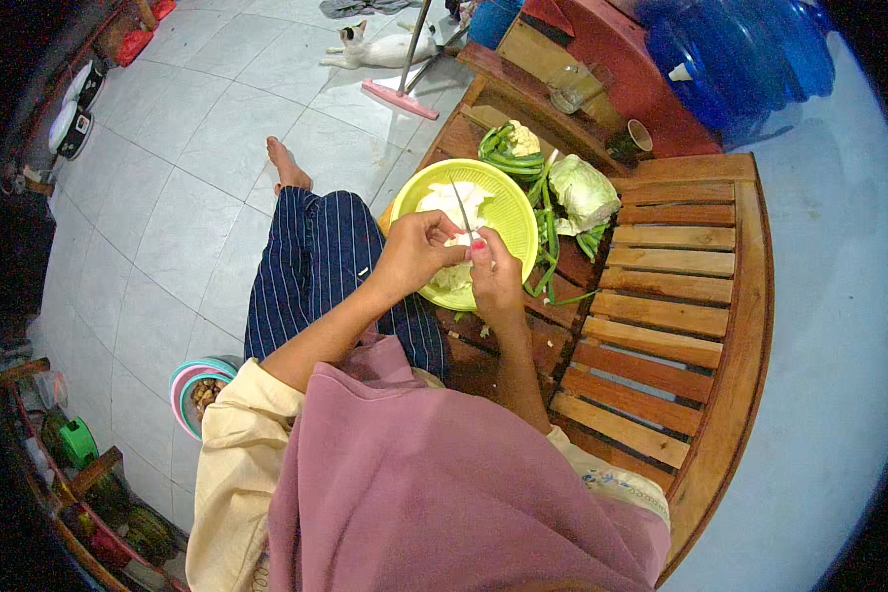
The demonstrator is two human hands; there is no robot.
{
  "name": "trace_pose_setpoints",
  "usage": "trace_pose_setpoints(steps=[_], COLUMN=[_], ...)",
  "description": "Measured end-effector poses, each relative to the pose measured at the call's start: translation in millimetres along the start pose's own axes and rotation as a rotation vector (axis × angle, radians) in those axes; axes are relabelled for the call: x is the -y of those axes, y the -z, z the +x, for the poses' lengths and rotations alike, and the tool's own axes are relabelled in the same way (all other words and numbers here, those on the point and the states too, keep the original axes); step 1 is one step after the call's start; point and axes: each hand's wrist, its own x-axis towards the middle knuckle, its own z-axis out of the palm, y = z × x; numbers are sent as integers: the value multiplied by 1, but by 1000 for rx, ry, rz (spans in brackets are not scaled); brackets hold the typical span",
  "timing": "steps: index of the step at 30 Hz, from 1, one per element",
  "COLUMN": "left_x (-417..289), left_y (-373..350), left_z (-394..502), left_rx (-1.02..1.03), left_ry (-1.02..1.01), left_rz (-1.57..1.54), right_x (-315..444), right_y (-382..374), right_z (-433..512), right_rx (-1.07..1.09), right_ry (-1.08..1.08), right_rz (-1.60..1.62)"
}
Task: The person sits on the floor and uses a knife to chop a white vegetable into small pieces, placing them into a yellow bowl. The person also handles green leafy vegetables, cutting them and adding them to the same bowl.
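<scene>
My left hand [420, 248] pinches a small white vegetable piece [459, 240] over a yellow-green plastic basin [514, 200]. Facing it, my right hand [499, 275] grips a thin knife [460, 201], whose blade points away from me across the basin; its handle is mostly hidden in the fingers. More white pieces [444, 197] lie inside the basin, too bright to tell exactly which vegetable. Just beyond the basin sit a cauliflower [524, 139], long green beans [514, 164] and a pale green cabbage [583, 194].
The basin rests on a slatted wooden bench [658, 296]. A glass mug [573, 90] and a cup [630, 140] stand behind the vegetables. On the tiled floor are a white cat [377, 52], a pink floor squeegee [399, 98] and stacked bowls [185, 396].
</scene>
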Motion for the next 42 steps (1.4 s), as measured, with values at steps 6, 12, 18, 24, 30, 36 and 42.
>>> trace_pose_setpoints(steps=[6, 12, 18, 24, 30, 36, 42], left_x=[-2, -9, -12, -8, -3, -4, -10], left_y=[0, -6, -5, -1, -3, -4, -9], left_z=[-2, -7, -1, -2, -2, -5, -2], left_rx=[-9, 80, 37, 36, 0, 69, 118], left_ry=[-51, -6, 154, 227, 142, 68, 138], left_rz=[26, -62, -470, -416, -326, -207, -424], right_x=[3, -11, -5, 12, 16, 3, -3], right_y=[-15, -22, -6, 4, -9, -22, -8], right_z=[-5, 4, 6, -5, -6, 1, 5], right_rx=[-127, -53, -32, -2, -65, -173, -23], right_ry=[78, -351, -350, -33, 57, 163, -339], right_rz=[-88, 566, 523, 362, -55, -46, 623])
